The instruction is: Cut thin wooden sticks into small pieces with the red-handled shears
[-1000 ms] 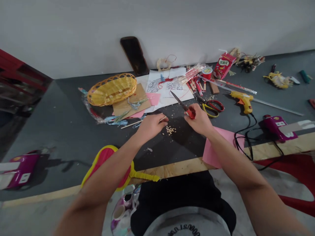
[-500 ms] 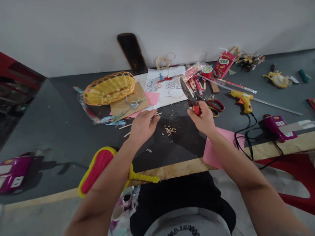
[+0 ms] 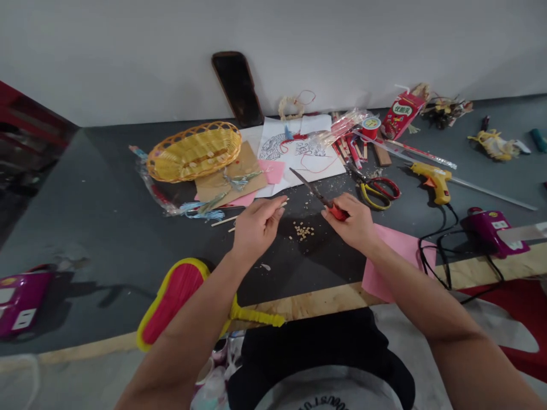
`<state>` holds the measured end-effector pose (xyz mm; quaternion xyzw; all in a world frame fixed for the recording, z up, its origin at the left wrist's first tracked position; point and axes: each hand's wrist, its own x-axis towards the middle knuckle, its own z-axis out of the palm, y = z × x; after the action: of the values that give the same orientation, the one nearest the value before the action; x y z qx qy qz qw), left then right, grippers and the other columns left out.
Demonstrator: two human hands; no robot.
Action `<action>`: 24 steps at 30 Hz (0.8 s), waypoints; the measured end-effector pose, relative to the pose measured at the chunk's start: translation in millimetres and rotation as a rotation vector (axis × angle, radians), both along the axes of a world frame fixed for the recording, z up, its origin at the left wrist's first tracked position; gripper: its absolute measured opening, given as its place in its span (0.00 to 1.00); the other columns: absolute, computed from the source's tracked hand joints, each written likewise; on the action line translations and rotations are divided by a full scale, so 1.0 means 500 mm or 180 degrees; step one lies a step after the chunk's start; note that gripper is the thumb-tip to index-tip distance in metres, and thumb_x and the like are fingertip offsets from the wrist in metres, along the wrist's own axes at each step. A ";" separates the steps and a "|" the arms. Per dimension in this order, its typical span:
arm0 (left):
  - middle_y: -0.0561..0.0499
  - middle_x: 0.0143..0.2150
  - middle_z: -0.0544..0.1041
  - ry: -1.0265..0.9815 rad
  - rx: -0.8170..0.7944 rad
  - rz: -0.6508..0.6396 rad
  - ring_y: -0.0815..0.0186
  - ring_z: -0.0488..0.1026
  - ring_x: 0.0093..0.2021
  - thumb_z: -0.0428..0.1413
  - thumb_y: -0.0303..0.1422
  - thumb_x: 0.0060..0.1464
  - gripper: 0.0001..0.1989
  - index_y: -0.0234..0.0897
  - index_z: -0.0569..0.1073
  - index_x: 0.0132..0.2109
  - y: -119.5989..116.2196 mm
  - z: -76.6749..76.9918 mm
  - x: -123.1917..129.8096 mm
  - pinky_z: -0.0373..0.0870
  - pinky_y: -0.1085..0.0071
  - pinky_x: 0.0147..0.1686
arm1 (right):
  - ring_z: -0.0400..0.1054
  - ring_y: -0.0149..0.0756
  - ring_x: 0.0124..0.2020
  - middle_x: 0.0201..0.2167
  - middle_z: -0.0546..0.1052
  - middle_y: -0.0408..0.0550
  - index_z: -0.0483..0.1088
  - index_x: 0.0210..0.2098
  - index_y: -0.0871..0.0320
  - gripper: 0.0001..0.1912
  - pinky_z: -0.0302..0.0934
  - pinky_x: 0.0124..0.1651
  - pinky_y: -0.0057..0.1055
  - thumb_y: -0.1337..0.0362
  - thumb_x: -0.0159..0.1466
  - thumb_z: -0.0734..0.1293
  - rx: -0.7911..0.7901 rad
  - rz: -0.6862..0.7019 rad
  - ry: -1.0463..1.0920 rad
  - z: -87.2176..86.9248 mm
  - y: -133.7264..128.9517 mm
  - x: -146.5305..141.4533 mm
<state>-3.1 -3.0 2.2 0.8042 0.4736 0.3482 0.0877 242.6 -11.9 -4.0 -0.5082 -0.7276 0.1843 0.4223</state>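
Here at the centre of the frame, our left hand [image 3: 258, 225] is closed, fingers pinching thin sticks [image 3: 224, 221] whose ends poke out on both sides. Just to the right, our right hand [image 3: 351, 221] curls snugly round the red handle of a metal cutting tool [image 3: 314, 191], blades pointing toward the upper left. Between and slightly below our hands lie small pale pieces [image 3: 303, 231], and yellow-and-red scissors [image 3: 378, 192] rest right of centre.

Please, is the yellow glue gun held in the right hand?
No, the right hand holds a red-handled tool, while the yellow glue gun lies apart on the table.
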 end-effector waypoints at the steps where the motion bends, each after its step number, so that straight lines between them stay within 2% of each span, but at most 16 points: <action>1: 0.46 0.42 0.83 0.0002 0.0001 -0.0041 0.64 0.78 0.42 0.48 0.37 0.68 0.17 0.36 0.78 0.53 -0.001 -0.001 0.001 0.74 0.69 0.45 | 0.62 0.32 0.28 0.24 0.65 0.40 0.61 0.24 0.54 0.14 0.57 0.33 0.30 0.63 0.63 0.67 -0.0007 0.0029 0.0009 0.004 -0.004 -0.002; 4: 0.46 0.43 0.83 0.0042 -0.0021 -0.0117 0.64 0.79 0.43 0.49 0.37 0.68 0.16 0.38 0.79 0.51 -0.001 -0.003 0.001 0.75 0.68 0.46 | 0.65 0.32 0.29 0.26 0.71 0.40 0.67 0.27 0.54 0.09 0.58 0.34 0.30 0.62 0.63 0.69 -0.0102 -0.0135 0.0200 0.016 -0.013 -0.006; 7: 0.46 0.44 0.84 0.0040 0.0045 -0.0092 0.64 0.80 0.44 0.50 0.36 0.67 0.15 0.38 0.79 0.51 0.000 -0.005 0.000 0.76 0.68 0.46 | 0.66 0.31 0.29 0.27 0.74 0.39 0.70 0.31 0.54 0.09 0.60 0.35 0.29 0.59 0.60 0.72 -0.0489 -0.0358 0.0682 0.021 -0.017 -0.007; 11: 0.45 0.41 0.84 0.0089 0.0222 -0.0131 0.63 0.80 0.42 0.52 0.34 0.66 0.13 0.37 0.79 0.49 -0.003 -0.004 -0.001 0.76 0.68 0.44 | 0.62 0.28 0.22 0.22 0.69 0.35 0.67 0.31 0.53 0.15 0.60 0.28 0.28 0.51 0.60 0.73 -0.1216 -0.0171 0.1975 0.021 -0.011 -0.006; 15: 0.46 0.38 0.84 0.0218 0.0228 -0.0319 0.63 0.81 0.40 0.53 0.37 0.65 0.12 0.38 0.80 0.46 -0.011 0.000 0.006 0.76 0.68 0.42 | 0.67 0.29 0.25 0.26 0.72 0.38 0.68 0.32 0.52 0.19 0.66 0.29 0.28 0.45 0.58 0.74 -0.1775 0.0161 0.3332 0.025 0.001 -0.013; 20: 0.45 0.38 0.83 0.0431 0.0343 -0.0831 0.61 0.80 0.40 0.54 0.42 0.65 0.15 0.37 0.79 0.49 -0.023 0.006 0.023 0.75 0.67 0.40 | 0.68 0.28 0.28 0.28 0.73 0.38 0.69 0.31 0.53 0.19 0.70 0.31 0.27 0.49 0.54 0.78 -0.2095 0.0359 0.3843 0.027 0.004 -0.024; 22: 0.44 0.38 0.83 0.0499 0.0406 -0.0876 0.61 0.80 0.40 0.54 0.43 0.65 0.16 0.37 0.78 0.49 -0.026 0.008 0.027 0.75 0.67 0.40 | 0.68 0.27 0.27 0.28 0.74 0.37 0.70 0.32 0.53 0.19 0.70 0.31 0.26 0.49 0.54 0.78 -0.2169 0.0413 0.3924 0.025 0.002 -0.028; 24: 0.45 0.38 0.83 0.0550 0.0433 -0.0877 0.62 0.79 0.39 0.52 0.39 0.66 0.13 0.37 0.78 0.47 -0.028 0.010 0.030 0.74 0.69 0.39 | 0.69 0.26 0.27 0.29 0.75 0.37 0.71 0.32 0.53 0.18 0.71 0.31 0.25 0.50 0.54 0.79 -0.2229 0.0481 0.3954 0.023 -0.001 -0.030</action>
<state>12.0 -16.9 7.2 0.8925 0.3400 0.2938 0.0389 227.6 -12.5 7.5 -0.3633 -0.2841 0.6909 0.5567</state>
